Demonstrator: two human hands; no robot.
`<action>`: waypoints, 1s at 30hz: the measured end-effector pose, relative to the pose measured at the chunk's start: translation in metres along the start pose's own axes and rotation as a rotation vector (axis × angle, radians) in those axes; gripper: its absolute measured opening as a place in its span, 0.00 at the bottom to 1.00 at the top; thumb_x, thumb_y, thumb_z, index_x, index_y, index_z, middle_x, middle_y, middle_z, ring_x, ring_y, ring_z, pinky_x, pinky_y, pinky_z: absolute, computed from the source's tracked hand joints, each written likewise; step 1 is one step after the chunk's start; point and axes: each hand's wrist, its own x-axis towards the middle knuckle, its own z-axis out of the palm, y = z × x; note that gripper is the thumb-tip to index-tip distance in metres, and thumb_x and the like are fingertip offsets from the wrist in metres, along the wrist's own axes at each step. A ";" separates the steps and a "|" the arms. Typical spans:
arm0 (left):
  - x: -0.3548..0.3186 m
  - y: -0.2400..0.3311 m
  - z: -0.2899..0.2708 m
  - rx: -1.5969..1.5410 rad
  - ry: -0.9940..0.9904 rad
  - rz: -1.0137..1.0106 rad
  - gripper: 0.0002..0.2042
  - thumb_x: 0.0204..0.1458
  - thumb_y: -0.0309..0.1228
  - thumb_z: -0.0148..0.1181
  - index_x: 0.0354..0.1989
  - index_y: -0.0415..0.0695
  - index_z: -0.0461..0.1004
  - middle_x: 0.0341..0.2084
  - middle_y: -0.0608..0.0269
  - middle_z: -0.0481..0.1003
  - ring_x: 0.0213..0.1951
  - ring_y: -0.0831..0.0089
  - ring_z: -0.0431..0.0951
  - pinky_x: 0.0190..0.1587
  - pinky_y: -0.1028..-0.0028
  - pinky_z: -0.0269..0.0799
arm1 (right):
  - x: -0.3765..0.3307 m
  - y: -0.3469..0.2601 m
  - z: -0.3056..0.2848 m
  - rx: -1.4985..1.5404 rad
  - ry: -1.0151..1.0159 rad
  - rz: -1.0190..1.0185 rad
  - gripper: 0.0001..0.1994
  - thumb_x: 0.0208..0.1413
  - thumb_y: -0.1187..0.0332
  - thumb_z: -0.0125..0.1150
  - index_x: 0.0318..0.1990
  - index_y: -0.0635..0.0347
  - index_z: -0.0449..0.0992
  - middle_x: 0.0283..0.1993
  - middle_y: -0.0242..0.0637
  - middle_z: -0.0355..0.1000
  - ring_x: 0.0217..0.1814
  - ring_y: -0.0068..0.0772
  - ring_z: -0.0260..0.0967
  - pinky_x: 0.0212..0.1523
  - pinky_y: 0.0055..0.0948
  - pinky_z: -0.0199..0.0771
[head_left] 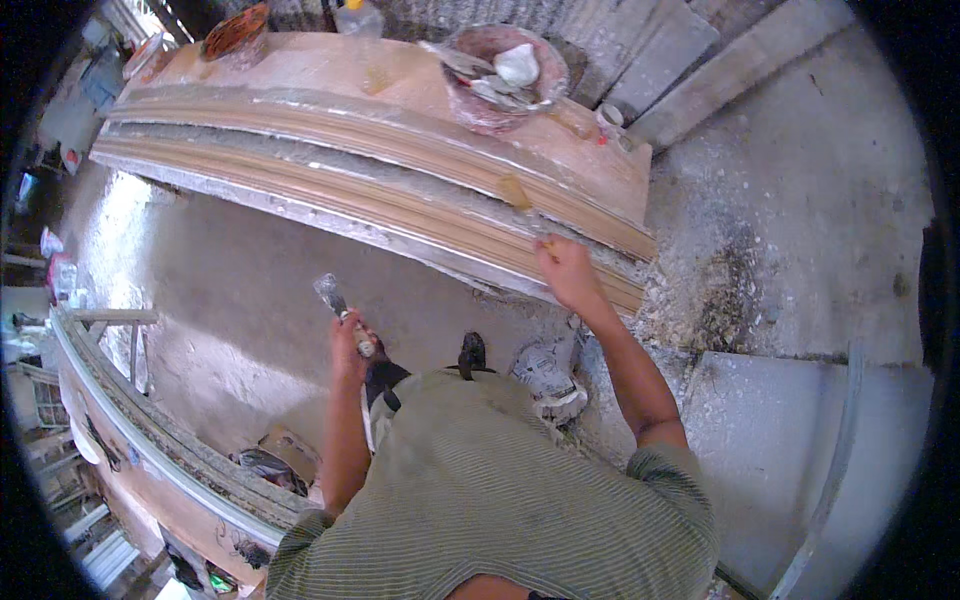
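My right hand (pixel 567 270) is closed around a paintbrush (pixel 514 192) with yellowish bristles. Its bristles hang over the far one of two long, ribbed brown moulds (pixel 420 162); I cannot tell whether they touch it. Below my right wrist runs the end of the near mould (pixel 440 218), edged with white crust. Out over the floor, my left hand (pixel 350 345) grips a putty knife (pixel 330 292) by its pale handle, the blade smeared grey-white and pointing away from me.
A long table (pixel 330 65) carries the moulds. On its far side stand a plaster-stained basin (pixel 480 115) with tools and a white lump, a clear bottle (pixel 360 18) and an orange bowl (pixel 237 32). A crumpled sack (pixel 548 375) lies near my feet, with crumbs of debris (pixel 730 275) at right.
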 end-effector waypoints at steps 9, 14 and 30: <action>0.013 -0.096 0.136 -0.069 -0.176 -0.058 0.12 0.56 0.33 0.57 0.44 0.41 0.67 0.31 0.63 0.70 0.29 0.70 0.74 0.29 0.71 0.72 | -0.091 0.106 -0.138 -0.426 -0.037 0.087 0.15 0.58 0.60 0.54 0.31 0.65 0.72 0.26 0.56 0.73 0.30 0.62 0.72 0.35 0.52 0.72; 0.075 -0.115 0.162 -0.248 -0.109 -0.001 0.18 0.57 0.36 0.56 0.51 0.39 0.65 0.46 0.57 0.70 0.41 0.66 0.75 0.38 0.67 0.73 | -0.134 0.132 -0.185 -0.310 0.094 0.216 0.14 0.57 0.61 0.53 0.38 0.66 0.74 0.28 0.56 0.73 0.31 0.61 0.72 0.37 0.53 0.73; 0.087 -0.092 0.134 -0.248 -0.304 -0.097 0.17 0.58 0.36 0.54 0.51 0.42 0.63 0.51 0.57 0.69 0.45 0.62 0.74 0.41 0.67 0.73 | -0.035 0.176 -0.203 -0.187 0.331 0.201 0.16 0.61 0.62 0.52 0.27 0.67 0.70 0.26 0.51 0.72 0.30 0.51 0.71 0.33 0.46 0.67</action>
